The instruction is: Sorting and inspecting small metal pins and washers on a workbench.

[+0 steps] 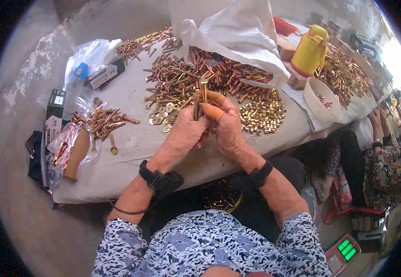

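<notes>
My two hands meet over the near middle of the table. My right hand (230, 131), with orange finger covers (213, 112) on its thumb and a finger, is closed around a gold-coloured bolt (204, 87) standing upright, its wider end up. Pressed close beside it, my left hand (186, 131) pinches a darker, slim bolt (197, 107); its other fingers are partly hidden. Just left of the hands lie flat washers (163, 115). A heap of small brass-coloured nuts (263, 113) spreads to the right. Behind the hands is a large pile of bolts (170, 76).
A white sack (237, 37) spills bolts at the back. Boxes (108, 74) and bagged bolts (66, 145) lie left. Rightward stand a yellow jug (310, 51) and a white bowl (318, 111). Another person's hand (376, 122) shows far right, above a scale (341, 254) lower down.
</notes>
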{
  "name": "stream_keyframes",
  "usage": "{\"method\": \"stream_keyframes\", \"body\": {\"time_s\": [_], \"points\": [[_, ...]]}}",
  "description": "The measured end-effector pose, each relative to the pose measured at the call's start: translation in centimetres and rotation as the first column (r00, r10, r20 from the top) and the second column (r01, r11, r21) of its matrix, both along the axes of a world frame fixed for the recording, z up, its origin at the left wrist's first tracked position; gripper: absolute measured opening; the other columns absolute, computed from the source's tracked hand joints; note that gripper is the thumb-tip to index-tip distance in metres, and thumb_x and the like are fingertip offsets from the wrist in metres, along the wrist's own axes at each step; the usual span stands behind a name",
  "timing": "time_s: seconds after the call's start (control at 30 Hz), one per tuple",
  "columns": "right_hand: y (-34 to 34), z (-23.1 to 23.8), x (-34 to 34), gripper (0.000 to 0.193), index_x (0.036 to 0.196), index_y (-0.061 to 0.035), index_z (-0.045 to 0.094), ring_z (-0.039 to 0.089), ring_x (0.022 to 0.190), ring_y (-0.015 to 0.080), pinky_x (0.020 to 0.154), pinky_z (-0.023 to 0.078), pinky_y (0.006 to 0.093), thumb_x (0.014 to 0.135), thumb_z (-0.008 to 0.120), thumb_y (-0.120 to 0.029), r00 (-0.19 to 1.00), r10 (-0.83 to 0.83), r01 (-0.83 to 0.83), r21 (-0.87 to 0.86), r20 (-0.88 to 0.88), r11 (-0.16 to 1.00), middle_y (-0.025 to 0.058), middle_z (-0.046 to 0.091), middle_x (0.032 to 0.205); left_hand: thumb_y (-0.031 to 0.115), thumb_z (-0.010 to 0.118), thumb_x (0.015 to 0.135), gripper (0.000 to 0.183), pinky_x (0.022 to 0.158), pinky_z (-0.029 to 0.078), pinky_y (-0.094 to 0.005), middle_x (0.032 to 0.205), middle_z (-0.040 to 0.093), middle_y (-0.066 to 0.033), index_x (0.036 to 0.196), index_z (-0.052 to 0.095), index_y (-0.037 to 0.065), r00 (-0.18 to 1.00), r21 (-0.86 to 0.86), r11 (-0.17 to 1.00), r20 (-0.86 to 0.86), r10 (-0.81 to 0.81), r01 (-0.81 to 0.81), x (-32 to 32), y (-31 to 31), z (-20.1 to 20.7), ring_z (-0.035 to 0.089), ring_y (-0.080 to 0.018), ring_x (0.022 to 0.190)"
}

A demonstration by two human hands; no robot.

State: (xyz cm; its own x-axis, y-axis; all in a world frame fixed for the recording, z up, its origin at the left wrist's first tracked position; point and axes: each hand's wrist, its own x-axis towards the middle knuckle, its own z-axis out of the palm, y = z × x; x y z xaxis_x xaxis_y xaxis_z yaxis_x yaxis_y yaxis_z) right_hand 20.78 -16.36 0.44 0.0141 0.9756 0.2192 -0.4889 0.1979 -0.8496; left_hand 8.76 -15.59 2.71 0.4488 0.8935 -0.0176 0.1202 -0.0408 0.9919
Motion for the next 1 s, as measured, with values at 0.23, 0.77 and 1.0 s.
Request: {"method": "stream_keyframes", "body": {"time_s": [0.23, 0.77, 1.0], "points": [[-0.6, 0.5, -0.1, 0.021, 0.096, 0.0007, 0.062, 0.055, 0.068, 0.0094, 0.061, 0.044, 0.0219, 0.083, 0.058, -0.015, 0.999, -0.038, 0.037, -0.071, -0.017, 0.997, 0.0029, 0.062, 0.080, 0.013, 0.057, 0.085, 0.012, 0.041, 0.045, -0.0211, 0.067, 0.056, -0.0023, 0.089, 0.054, 0.002, 0.999, -0.078, 0.997, 0.040, -0.012, 0.015, -0.4, -1.6, 0.3, 0.054, -0.0091, 0.055], [-2.1, 0.4, 0.4, 0.020, 0.094, 0.0002, 0.062, 0.064, 0.069, 0.0230, 0.063, 0.049, 0.0335, 0.080, 0.056, -0.014, 0.473, -0.351, 0.019, 0.389, 0.808, 0.921, 0.0141, 0.065, 0.076, 0.013, 0.056, 0.086, 0.016, 0.058, 0.056, -0.0304, 0.081, 0.062, -0.0066, 0.099, 0.056, 0.003, 0.848, -0.410, 0.910, 0.459, 0.263, -0.060, -2.2, -1.9, -2.8, 0.062, -0.0160, 0.069], [-1.2, 0.3, 1.7, 0.022, 0.097, -0.0003, 0.062, 0.055, 0.058, 0.0087, 0.051, 0.046, 0.0251, 0.084, 0.056, -0.017, 0.745, -0.173, 0.136, 0.107, 0.644, 0.985, 0.0046, 0.061, 0.071, 0.011, 0.057, 0.084, 0.019, 0.048, 0.053, -0.0262, 0.076, 0.060, -0.0083, 0.099, 0.053, 0.001, 0.917, -0.405, 0.914, 0.367, 0.157, 0.006, -3.4, -2.0, -2.9, 0.061, -0.0162, 0.061]]}}
